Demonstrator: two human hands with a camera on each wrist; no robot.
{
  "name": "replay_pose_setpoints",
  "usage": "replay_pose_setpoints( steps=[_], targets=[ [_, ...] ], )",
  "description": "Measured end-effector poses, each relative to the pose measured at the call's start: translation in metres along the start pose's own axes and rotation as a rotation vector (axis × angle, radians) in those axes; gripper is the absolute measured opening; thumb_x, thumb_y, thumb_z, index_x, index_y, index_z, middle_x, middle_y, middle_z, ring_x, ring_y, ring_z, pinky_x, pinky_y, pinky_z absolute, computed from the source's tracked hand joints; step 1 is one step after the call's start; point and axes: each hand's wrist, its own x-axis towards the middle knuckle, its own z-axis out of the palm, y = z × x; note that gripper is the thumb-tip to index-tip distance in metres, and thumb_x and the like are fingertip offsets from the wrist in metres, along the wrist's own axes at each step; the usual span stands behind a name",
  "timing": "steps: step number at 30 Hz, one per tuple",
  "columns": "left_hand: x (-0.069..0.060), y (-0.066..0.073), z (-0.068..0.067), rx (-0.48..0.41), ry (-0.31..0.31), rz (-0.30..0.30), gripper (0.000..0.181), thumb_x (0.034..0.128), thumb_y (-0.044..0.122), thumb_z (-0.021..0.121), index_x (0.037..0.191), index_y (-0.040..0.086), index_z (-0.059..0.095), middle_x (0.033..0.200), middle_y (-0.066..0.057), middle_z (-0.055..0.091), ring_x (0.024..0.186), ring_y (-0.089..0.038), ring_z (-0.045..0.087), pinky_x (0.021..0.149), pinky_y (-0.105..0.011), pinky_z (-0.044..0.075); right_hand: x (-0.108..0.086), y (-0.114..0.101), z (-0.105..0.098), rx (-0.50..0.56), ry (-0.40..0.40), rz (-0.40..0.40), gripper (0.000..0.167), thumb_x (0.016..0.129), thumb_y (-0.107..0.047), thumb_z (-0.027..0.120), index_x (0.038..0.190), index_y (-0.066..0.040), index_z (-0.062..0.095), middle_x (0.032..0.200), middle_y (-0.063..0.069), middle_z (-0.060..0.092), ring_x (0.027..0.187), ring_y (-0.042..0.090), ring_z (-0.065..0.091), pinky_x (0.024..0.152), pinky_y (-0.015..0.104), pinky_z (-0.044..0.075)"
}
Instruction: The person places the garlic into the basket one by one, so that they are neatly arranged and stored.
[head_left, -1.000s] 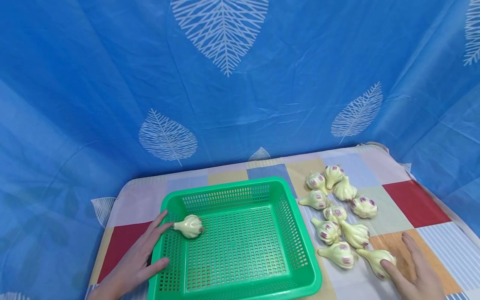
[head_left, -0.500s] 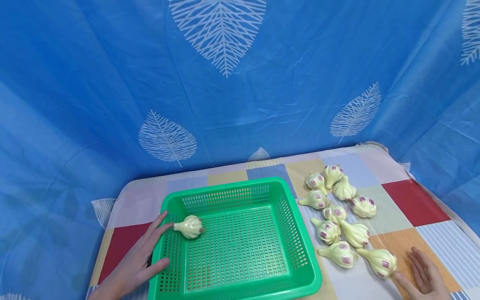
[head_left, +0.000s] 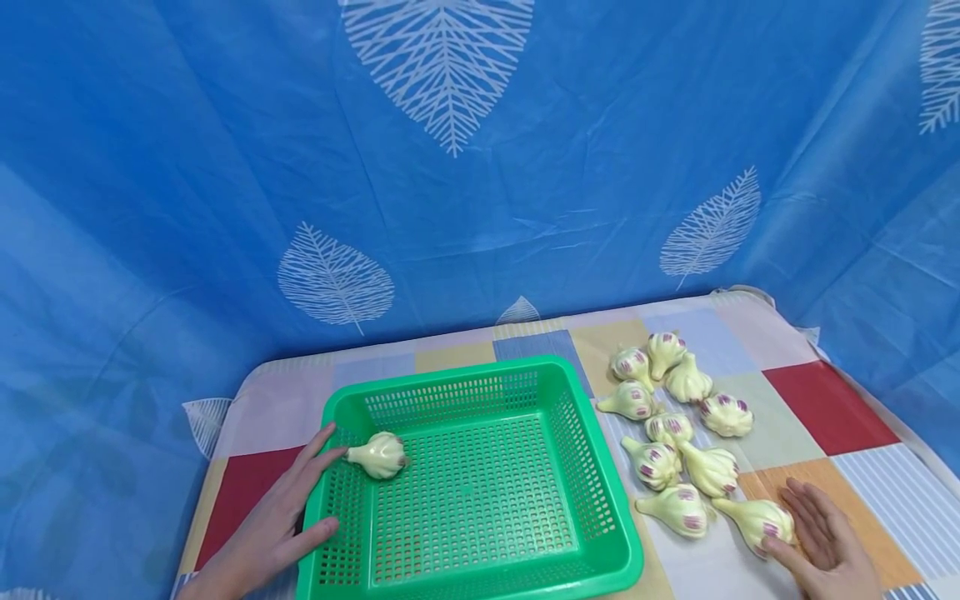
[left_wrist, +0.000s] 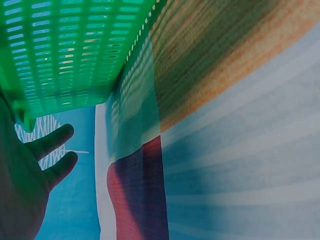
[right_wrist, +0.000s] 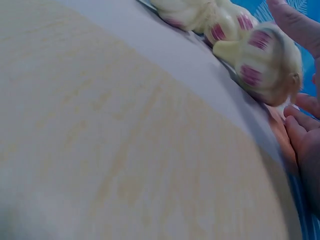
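A green plastic basket (head_left: pixel 609 467) stands at the table's middle front, with one garlic bulb (head_left: pixel 381 455) lying inside near its left wall. My left hand (head_left: pixel 273 517) rests on the basket's left rim, fingers spread; in the left wrist view the hand (left_wrist: pixel 25 170) is beside the basket's wall (left_wrist: pixel 70 55). At the right, my right hand (head_left: pixel 828 542) is around the nearest bulb (head_left: pixel 761 523), thumb at one side and fingers at the other. In the right wrist view that bulb (right_wrist: pixel 270 65) sits between thumb and fingers (right_wrist: pixel 302 125); whether they press on it is unclear.
Several more garlic bulbs (head_left: pixel 678 508) lie in a cluster on the patchwork cloth (head_left: pixel 798 400), right of the basket. A blue curtain with white leaf prints (head_left: pixel 480 208) hangs behind the table and along both sides.
My right hand drew back a little toward the lower right, then came forward and left again to the nearest bulb. My left hand and the basket have stayed in place.
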Motion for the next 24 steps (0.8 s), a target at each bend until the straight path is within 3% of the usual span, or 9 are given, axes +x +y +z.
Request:
replay_pose_setpoints(
  steps=[3,6,12,18,24],
  targets=[
    [0.000,0.000,0.000,-0.006,0.001,-0.003,0.076,0.0901,0.020,0.070,0.156,0.012,0.034,0.167,-0.009,0.012,0.143,-0.029,0.027,0.082,-0.032,0.058,0.002,-0.003,0.007,-0.169,-0.053,-0.015,0.086,0.087,0.018,0.067,0.158,-0.014,0.030,0.139,-0.018,0.047,0.121,-0.016,0.046,0.092,0.001,0.035],
    [0.000,0.001,0.000,-0.012,0.002,-0.009,0.076,0.0902,0.021,0.070,0.157,0.013,0.034,0.167,-0.008,0.012,0.142,-0.027,0.027,0.081,-0.031,0.058,0.003,-0.006,0.013,-0.221,-0.064,0.016,0.081,0.086,0.014,0.071,0.156,-0.010,0.037,0.134,-0.024,0.053,0.118,-0.016,0.049,0.089,0.004,0.041],
    [0.000,0.001,0.000,-0.016,0.006,-0.022,0.076,0.0902,0.022,0.070,0.157,0.013,0.034,0.167,-0.006,0.013,0.142,-0.028,0.027,0.080,-0.030,0.058,0.000,-0.011,0.022,-0.077,0.051,0.157,0.051,0.083,0.009,0.078,0.129,-0.008,0.068,0.109,-0.018,0.071,0.099,-0.008,0.064,0.073,0.014,0.054],
    [-0.001,0.001,-0.001,0.004,0.005,-0.022,0.076,0.0903,0.022,0.071,0.157,0.014,0.034,0.167,-0.006,0.013,0.142,-0.031,0.028,0.082,-0.032,0.058,0.001,-0.013,0.023,-0.054,0.083,0.175,0.048,0.082,0.010,0.078,0.125,-0.009,0.071,0.106,-0.016,0.072,0.096,-0.006,0.066,0.072,0.015,0.055],
    [0.000,0.001,-0.001,0.031,-0.004,-0.018,0.076,0.0908,0.023,0.071,0.157,0.015,0.034,0.167,-0.005,0.013,0.146,-0.009,0.020,0.085,-0.035,0.058,0.000,-0.016,0.022,-0.048,0.155,0.197,0.050,0.081,0.009,0.079,0.128,-0.007,0.069,0.105,-0.016,0.072,0.093,-0.005,0.066,0.069,0.015,0.055]
  ],
)
